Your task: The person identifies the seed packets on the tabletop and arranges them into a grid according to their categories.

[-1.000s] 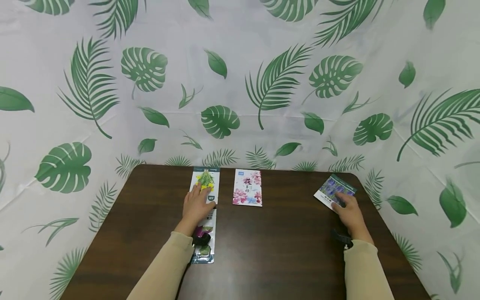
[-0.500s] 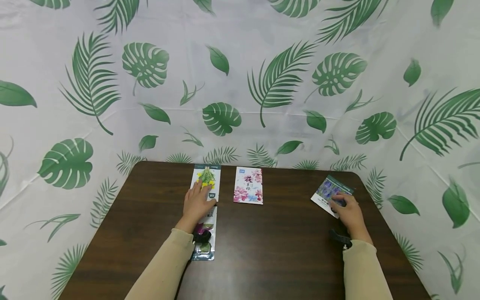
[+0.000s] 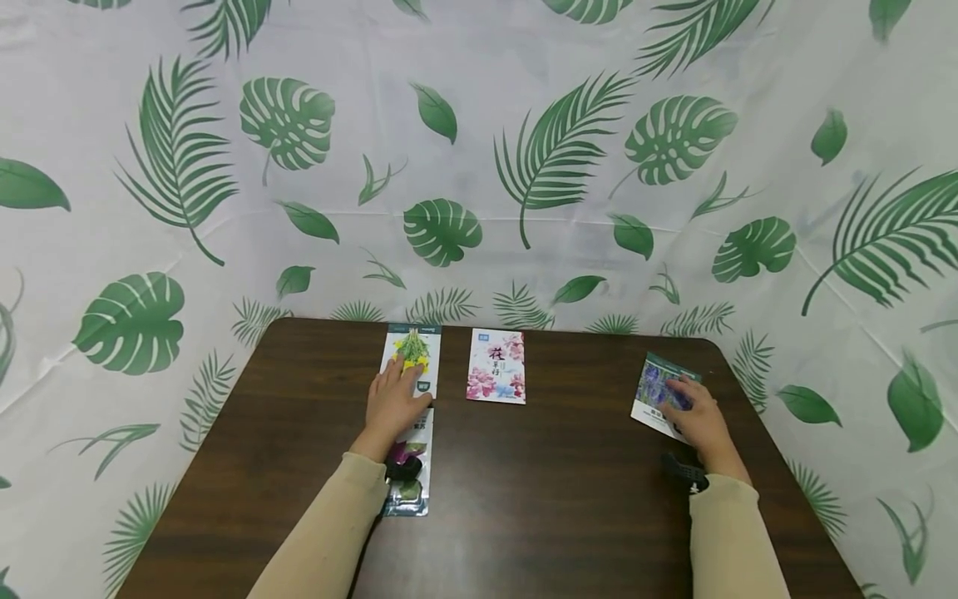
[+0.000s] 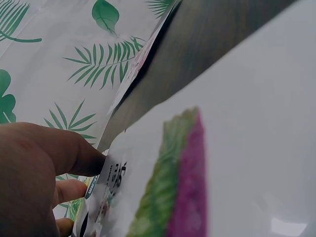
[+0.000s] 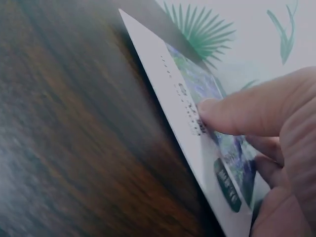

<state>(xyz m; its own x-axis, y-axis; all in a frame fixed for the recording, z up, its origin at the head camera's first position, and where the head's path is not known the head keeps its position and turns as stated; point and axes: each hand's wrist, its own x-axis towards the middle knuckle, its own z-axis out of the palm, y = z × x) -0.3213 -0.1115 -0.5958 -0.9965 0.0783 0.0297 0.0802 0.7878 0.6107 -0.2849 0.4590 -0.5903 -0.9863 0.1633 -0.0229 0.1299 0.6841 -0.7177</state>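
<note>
In the head view my left hand (image 3: 392, 401) lies with spread fingers on a seed packet with yellow flowers (image 3: 425, 349), covering part of its front. Below it, a packet with a purple and green picture (image 3: 417, 428) runs under my wrist. My left thumb (image 4: 81, 155) is at the edge where these two packets meet. On the right, my right hand (image 3: 698, 413) rests its fingertips on a seed packet with purple flowers (image 3: 654, 389). The right thumb (image 5: 222, 116) presses on its printed face, and the other fingers sit toward its far side, partly hidden.
A white packet with pink flowers (image 3: 496, 387) lies between the hands, near the back edge of the dark wooden table (image 3: 554, 499). Behind and beside the table hangs a white cloth with green leaves (image 3: 539, 274). Each wrist wears a dark strap (image 3: 683, 471).
The purple-flower packet has turned counterclockwise under my right fingers, so it lies straighter. My left hand stays on the yellow-flower packet. The head view has tipped slightly downward.
</note>
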